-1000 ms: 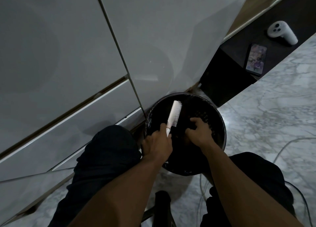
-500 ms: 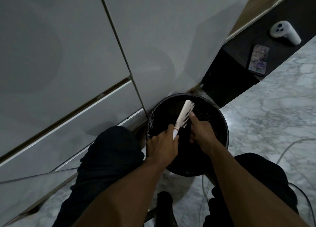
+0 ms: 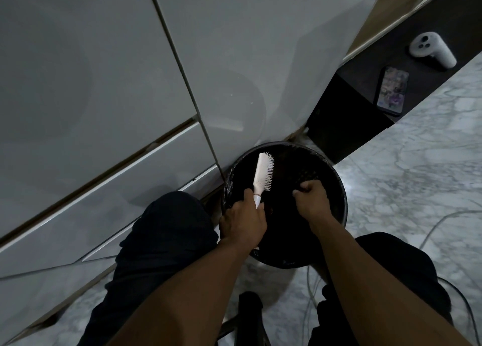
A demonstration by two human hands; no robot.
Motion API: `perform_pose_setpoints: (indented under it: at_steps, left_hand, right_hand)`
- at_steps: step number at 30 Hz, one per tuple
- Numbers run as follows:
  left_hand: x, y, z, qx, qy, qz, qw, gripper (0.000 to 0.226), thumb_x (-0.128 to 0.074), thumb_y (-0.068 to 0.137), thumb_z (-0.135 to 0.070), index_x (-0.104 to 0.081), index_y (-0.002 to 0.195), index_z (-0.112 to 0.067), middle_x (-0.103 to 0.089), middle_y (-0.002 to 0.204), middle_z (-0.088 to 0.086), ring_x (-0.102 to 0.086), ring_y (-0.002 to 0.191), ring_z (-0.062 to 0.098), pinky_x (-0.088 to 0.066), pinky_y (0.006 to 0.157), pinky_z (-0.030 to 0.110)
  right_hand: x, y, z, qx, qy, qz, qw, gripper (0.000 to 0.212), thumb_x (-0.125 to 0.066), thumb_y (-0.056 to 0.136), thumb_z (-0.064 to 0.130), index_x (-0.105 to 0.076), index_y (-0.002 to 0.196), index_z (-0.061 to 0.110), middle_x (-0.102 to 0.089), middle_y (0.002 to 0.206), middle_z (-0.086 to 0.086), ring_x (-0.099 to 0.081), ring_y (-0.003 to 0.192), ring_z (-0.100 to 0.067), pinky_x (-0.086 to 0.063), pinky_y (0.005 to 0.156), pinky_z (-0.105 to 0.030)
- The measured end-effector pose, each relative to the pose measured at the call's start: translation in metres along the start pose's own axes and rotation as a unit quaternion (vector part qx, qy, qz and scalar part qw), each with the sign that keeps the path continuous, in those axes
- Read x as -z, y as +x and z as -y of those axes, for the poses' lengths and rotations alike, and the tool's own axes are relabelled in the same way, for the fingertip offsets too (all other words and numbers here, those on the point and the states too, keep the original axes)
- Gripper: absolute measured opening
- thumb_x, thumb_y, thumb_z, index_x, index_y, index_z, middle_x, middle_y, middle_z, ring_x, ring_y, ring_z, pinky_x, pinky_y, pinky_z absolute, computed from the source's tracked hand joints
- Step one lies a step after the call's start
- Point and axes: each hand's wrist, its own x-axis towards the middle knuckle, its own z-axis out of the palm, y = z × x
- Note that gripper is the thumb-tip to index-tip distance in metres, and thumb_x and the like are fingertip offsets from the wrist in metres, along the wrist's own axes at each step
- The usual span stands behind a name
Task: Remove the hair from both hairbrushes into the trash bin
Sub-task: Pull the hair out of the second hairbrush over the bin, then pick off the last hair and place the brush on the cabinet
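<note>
Marble flooring (image 3: 417,189) and white cabinet doors (image 3: 104,85) frame the scene; we crouch over the work, knees to either side. Nearest the camera, our two forearms reach forward over a black trash bin (image 3: 341,215) that stands on the floor against the cabinet. Our left hand (image 3: 243,222) is wrapped around the handle of a white hairbrush (image 3: 263,175), holding it above the bin's left half with the bristles facing right. Our right hand (image 3: 311,198) is curled closed over the middle of the bin, apart from the brush, fingers drawn together as if pinching; whether it holds a tuft of hair we cannot tell, since the bin's interior is too dark. We judge that cleaning of this brush is under way: little hair shows among its bristles, though the view is too dim to call it clean. A second hairbrush is not in view, so its cleaning cannot be judged from here. Farther off, at the right, a phone (image 3: 392,90) and a white controller (image 3: 431,49) lie on a dark ledge (image 3: 365,72).
</note>
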Motion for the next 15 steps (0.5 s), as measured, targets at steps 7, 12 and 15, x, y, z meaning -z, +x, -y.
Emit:
perform_pose_setpoints:
  at_steps: [7, 12, 15]
  left_hand:
    - [-0.001, -0.002, 0.000, 0.009, -0.025, 0.019, 0.999, 0.031, -0.045, 0.101, -0.041, -0.048, 0.111, -0.012, -0.066, 0.102, 0.014, -0.066, 0.093, 0.036, -0.052, 0.072, 0.041]
    - [0.004, -0.007, -0.001, -0.008, -0.043, 0.025, 0.999, 0.032, -0.048, 0.100, -0.038, -0.054, 0.107, -0.007, -0.067, 0.104, 0.017, -0.065, 0.093, 0.035, -0.053, 0.077, 0.042]
    - [0.018, -0.010, -0.007, -0.011, -0.053, 0.025, 0.998, 0.034, -0.050, 0.099, -0.039, -0.056, 0.106, -0.007, -0.067, 0.104, 0.019, -0.065, 0.093, 0.037, -0.052, 0.075, 0.041]
  right_hand:
    - [0.004, -0.007, 0.004, 0.032, -0.100, 0.024, 0.994, 0.009, -0.065, 0.092, 0.020, -0.061, 0.099, 0.017, -0.066, 0.089, -0.005, -0.064, 0.093, -0.028, -0.050, 0.090, -0.038]
    - [0.009, -0.020, 0.002, 0.092, -0.137, 0.028, 0.986, 0.014, -0.063, 0.092, 0.014, -0.075, 0.095, 0.007, -0.077, 0.091, -0.013, -0.073, 0.091, -0.030, -0.057, 0.089, -0.038]
    - [0.017, -0.032, 0.011, 0.135, -0.179, 0.067, 0.972, 0.043, -0.063, 0.089, 0.006, -0.060, 0.133, 0.006, -0.070, 0.116, -0.015, -0.065, 0.109, -0.029, -0.046, 0.092, -0.029]
